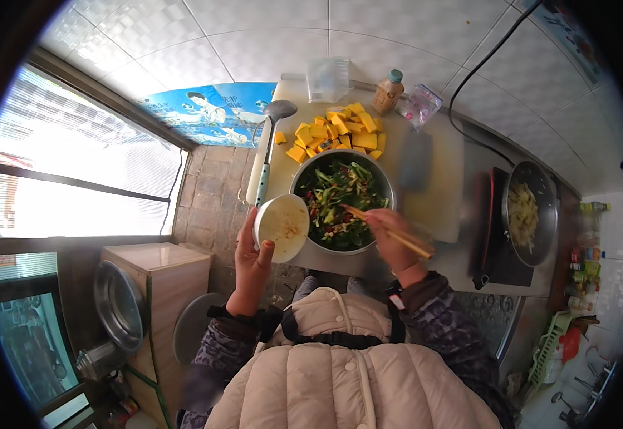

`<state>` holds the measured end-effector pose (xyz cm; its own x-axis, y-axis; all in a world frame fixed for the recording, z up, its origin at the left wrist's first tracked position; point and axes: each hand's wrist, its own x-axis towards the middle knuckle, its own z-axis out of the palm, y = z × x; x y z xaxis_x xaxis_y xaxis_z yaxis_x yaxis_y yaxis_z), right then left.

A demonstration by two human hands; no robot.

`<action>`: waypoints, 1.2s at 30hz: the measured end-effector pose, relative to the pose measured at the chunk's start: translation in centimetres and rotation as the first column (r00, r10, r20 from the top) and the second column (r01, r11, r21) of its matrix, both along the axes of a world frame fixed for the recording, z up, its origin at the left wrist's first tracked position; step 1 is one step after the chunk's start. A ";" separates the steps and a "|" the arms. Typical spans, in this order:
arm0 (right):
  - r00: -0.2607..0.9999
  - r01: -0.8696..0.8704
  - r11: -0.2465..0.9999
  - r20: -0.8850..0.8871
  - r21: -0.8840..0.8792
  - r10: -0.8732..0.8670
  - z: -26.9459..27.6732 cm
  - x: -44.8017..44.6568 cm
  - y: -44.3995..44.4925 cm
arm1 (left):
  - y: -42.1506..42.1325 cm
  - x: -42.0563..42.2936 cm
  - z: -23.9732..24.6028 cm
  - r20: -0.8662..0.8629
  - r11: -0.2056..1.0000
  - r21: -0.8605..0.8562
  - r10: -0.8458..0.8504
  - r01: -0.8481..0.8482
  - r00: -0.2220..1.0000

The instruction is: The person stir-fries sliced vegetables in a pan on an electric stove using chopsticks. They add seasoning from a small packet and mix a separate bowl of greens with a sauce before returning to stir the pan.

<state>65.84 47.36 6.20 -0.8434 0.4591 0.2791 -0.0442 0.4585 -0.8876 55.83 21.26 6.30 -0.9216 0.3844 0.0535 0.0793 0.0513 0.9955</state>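
Observation:
A steel bowl (393, 187) full of chopped greens with red and pale bits (338, 201) stands before me. My right hand (395, 239), at the bowl's near right side, holds wooden chopsticks (413, 245) whose tips reach into the greens. In my left hand (252, 268) a white bowl (281, 228) is tilted beside the steel one; brownish residue clings to its inside. Chunks of orange squash (338, 128) lie heaped behind the steel bowl. A ladle (265, 171) with a pale green handle rests to their left, its handle end near my left hand.
Rightward, a wok (553, 230) with pale sliced food sits on a black cooktop (504, 273). A plastic bottle (388, 94), a clear pack (327, 80) and a plastic bag (420, 106) stand or lie near the wall. A black cable (453, 99) hangs there. A cabinet (156, 257) is at left.

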 end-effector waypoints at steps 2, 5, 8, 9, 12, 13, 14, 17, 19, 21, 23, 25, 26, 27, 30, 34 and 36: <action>0.998 -0.011 1.000 0.057 -0.001 0.011 0.9 0.6 1.4 | -0.1 0.5 -0.5 0.168 0.993 0.116 -0.006 -0.014 0.986; 0.997 0.062 0.998 0.052 -0.033 -0.060 2.3 0.8 2.8 | -0.1 1.0 -1.4 0.484 0.953 0.291 -0.071 -0.085 0.872; 0.991 0.135 0.991 -0.004 -0.002 -0.135 1.9 -1.4 3.4 | -0.2 1.5 -1.7 0.620 0.961 0.274 -0.203 0.033 0.758; 0.995 0.098 0.994 0.012 0.049 -0.099 1.5 -2.3 3.3 | 0.1 1.5 -1.8 0.623 0.961 0.269 -0.226 0.067 0.749; 0.991 0.000 0.998 0.132 0.059 -0.008 0.4 -3.5 2.0 | 1.2 1.9 -2.0 0.537 0.953 0.231 -0.294 0.197 0.791; 0.996 -0.082 0.983 -0.033 0.167 0.088 0.5 -3.2 1.7 | 1.6 2.0 -2.0 0.540 0.932 0.319 -0.330 0.175 0.774; 0.992 -0.112 0.981 -0.033 0.161 0.119 0.9 -2.8 1.5 | 2.0 1.9 -2.2 0.603 0.919 0.377 -0.338 0.115 0.723; 0.989 -0.151 0.980 0.021 0.132 0.149 2.7 -0.6 1.5 | 2.5 1.6 -2.7 0.667 0.896 0.443 -0.357 0.037 0.654; 0.990 -0.141 0.982 0.015 0.128 0.140 2.9 -0.2 1.2 | 2.5 1.3 -3.0 0.616 0.892 0.446 -0.364 0.070 0.699; 0.991 -0.134 0.980 0.025 0.145 0.131 2.0 -0.6 0.9 | 2.4 1.1 -3.2 0.646 0.900 0.435 -0.334 0.028 0.686; 0.996 -0.076 0.997 -0.038 -0.018 0.075 -0.5 -2.4 0.3 | 2.3 0.9 -3.1 0.698 0.912 0.410 -0.293 -0.029 0.653; 0.967 0.087 0.973 0.255 -0.214 -0.030 -2.2 -3.2 0.8 | 2.1 0.7 -2.8 0.733 0.925 0.375 -0.259 -0.056 0.629; 0.965 0.181 0.870 0.252 -0.458 -0.068 -2.6 -3.3 1.3 | 1.8 0.7 -2.6 0.742 0.915 0.390 -0.248 -0.099 0.623; 0.979 0.136 0.867 0.201 -0.479 -0.042 -2.6 -3.2 1.9 | 1.6 0.6 -2.5 0.749 0.907 0.398 -0.233 -0.139 0.620; 0.967 0.158 0.830 0.252 -0.535 -0.021 -0.8 -2.0 3.5 | 0.0 0.7 -1.8 0.684 0.910 0.394 -0.196 -0.129 0.702; 0.998 0.057 0.856 -0.001 -0.514 -0.068 0.2 -2.8 2.6 | -2.8 1.0 -1.2 0.543 0.943 0.332 -0.177 -0.017 0.821; 0.993 0.044 0.866 0.117 -0.499 0.017 -1.0 -4.2 1.6 | -3.5 1.4 -1.2 0.612 0.870 0.469 -0.198 -0.150 0.766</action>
